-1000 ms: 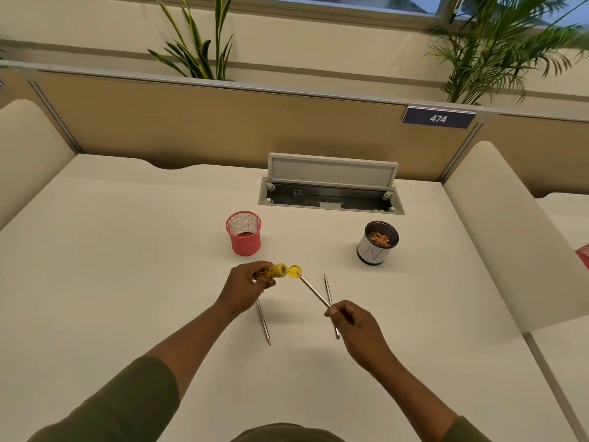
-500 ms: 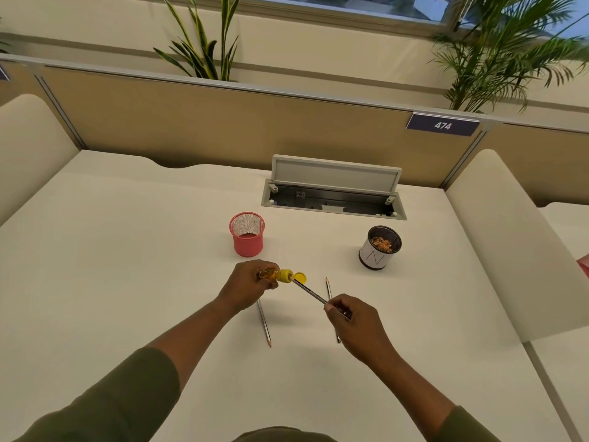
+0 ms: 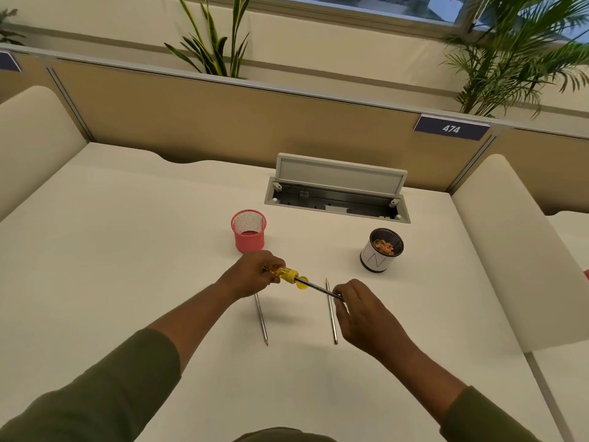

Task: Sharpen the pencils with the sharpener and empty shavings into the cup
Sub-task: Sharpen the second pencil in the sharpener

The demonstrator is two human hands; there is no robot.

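My left hand (image 3: 251, 274) grips a yellow see-through sharpener (image 3: 283, 273) with shavings inside; its round lid hangs open below the mouth. My right hand (image 3: 363, 314) pinches a grey pencil (image 3: 315, 287) whose tip sits in the sharpener's mouth. Two more pencils lie on the white desk (image 3: 127, 250): one (image 3: 261, 320) under my left wrist, another (image 3: 330, 311) partly hidden by my right hand. A white cup (image 3: 381, 254) with a dark rim holds orange shavings, to the right and beyond my hands.
A pink mesh pencil holder (image 3: 248, 231) stands just beyond my left hand. An open cable hatch (image 3: 338, 193) is set into the desk farther back. Cream side panels and a tan partition with a "474" sign (image 3: 451, 128) enclose the desk.
The pencil tip has gone from just outside the sharpener into its mouth. My right hand has moved up toward the left hand. The lid has swung below the sharpener.
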